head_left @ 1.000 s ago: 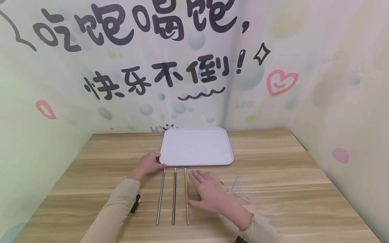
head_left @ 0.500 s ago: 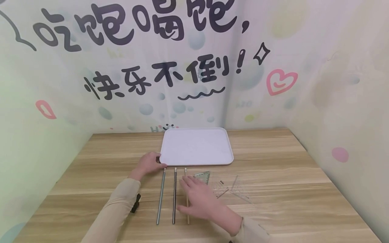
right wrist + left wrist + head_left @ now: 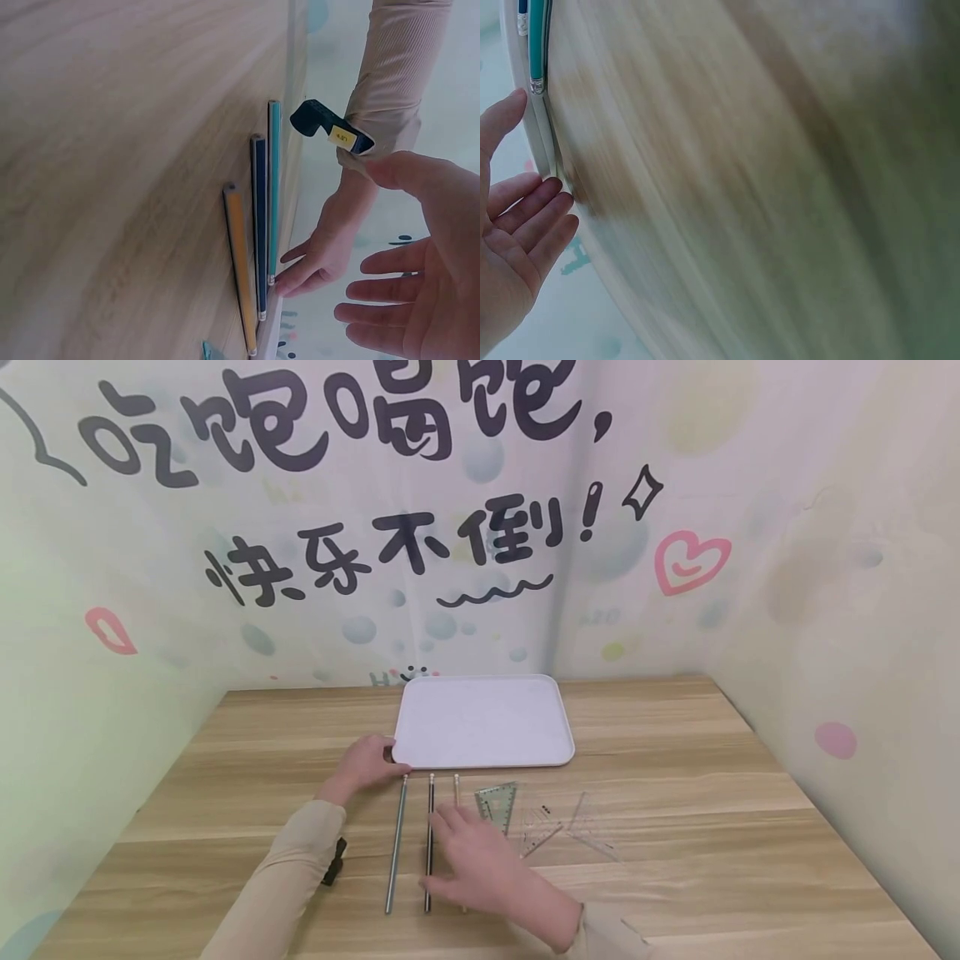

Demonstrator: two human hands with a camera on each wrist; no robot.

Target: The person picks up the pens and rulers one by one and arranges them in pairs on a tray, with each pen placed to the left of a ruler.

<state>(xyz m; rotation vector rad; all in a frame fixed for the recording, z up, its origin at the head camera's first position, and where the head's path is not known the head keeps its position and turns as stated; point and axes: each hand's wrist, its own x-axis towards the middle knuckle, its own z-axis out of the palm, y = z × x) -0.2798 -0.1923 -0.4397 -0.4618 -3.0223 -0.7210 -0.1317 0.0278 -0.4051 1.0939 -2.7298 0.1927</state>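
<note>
Leftward across the desk (image 3: 675, 827) the right hand (image 3: 480, 868) has slid over the last second, so the green set square (image 3: 498, 803) it was covering now shows. Its fingers are straight and spread, held flat over the lower part of the tan pencil (image 3: 457, 787) and reaching toward the dark pencil (image 3: 430, 843); the right wrist view suggests the palm hangs just above the wood, gripping nothing, though whether the fingertips touch a pencil I cannot tell.

3 pencils lie side by side, near parallel, eraser ends toward the white tray (image 3: 525, 758): the teal pencil (image 3: 396, 847) on the left, then the dark one, then the tan one. Their tips stop just short of the tray's near edge.

The left hand (image 3: 366, 764) rests on the desk at the tray's near left corner, fingers loosely bent against the rim, steadying rather than clutching.

To the right of the pencils sit the green set square and 2 clear plastic triangles (image 3: 577, 828), near each other.

As I judge it, nothing has been lifted: all 3 pencils are on the desk, the tray holds nothing, and a pickup is only being approached.
</note>
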